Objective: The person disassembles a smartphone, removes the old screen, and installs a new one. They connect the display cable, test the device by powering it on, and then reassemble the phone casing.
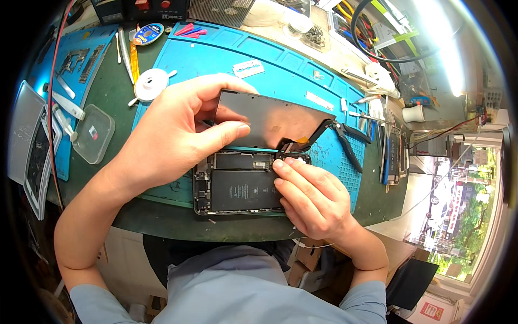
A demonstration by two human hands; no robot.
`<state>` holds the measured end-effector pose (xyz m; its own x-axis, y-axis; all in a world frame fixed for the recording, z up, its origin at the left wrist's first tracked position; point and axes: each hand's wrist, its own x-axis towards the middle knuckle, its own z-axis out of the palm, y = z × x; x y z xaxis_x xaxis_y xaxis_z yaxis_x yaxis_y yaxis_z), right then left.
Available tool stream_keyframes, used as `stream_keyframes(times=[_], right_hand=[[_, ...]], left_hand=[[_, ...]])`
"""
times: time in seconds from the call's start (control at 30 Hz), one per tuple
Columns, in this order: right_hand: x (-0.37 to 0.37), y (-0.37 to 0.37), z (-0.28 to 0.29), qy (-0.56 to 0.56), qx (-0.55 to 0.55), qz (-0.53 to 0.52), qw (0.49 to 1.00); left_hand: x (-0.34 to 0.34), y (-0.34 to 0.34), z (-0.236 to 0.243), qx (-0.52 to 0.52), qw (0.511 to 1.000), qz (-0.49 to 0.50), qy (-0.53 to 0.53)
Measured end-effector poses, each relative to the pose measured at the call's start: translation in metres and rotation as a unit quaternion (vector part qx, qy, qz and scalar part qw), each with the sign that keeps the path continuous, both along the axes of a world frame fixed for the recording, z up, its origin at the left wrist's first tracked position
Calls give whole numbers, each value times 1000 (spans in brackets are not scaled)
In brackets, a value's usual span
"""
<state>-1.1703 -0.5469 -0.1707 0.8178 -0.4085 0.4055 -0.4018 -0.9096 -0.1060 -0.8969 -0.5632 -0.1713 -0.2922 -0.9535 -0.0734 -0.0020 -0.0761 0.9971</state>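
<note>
An opened smartphone body lies near the front edge of the bench, its black battery exposed. My left hand grips the phone's screen panel by its left end, thumb on the metal-backed inner face, fingers behind. The panel is raised and tilted above the far edge of the body. A dark flex cable runs at its lower right, down toward the body. My right hand has its fingers pressed together on the body's upper right part, beside the battery. Whatever lies under those fingertips is hidden.
A blue repair mat covers much of the green bench. Black-handled cutters lie right of the phone. To the left are a white spool, a clear plastic box and a tablet-like device. Phone frames sit far right.
</note>
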Motion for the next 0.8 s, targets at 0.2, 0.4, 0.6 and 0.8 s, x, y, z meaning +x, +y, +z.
stream_keyframes(times=[0.2,0.4,0.6,0.8], right_hand=[[0,0,-2,-4,-4,0,1000],[-1,-1,-2,-12,-2,2,1000],[0,-1,-1,-12,-1,5,1000],[0,-1,-2,-12,-5,5,1000]], left_hand=[[0,0,0,1,1000,0,1],[0,0,-1,-5,1000,-1,2],[-1,1,2,-6,1000,-2,1],[0,2,1,-3,1000,-5,-4]])
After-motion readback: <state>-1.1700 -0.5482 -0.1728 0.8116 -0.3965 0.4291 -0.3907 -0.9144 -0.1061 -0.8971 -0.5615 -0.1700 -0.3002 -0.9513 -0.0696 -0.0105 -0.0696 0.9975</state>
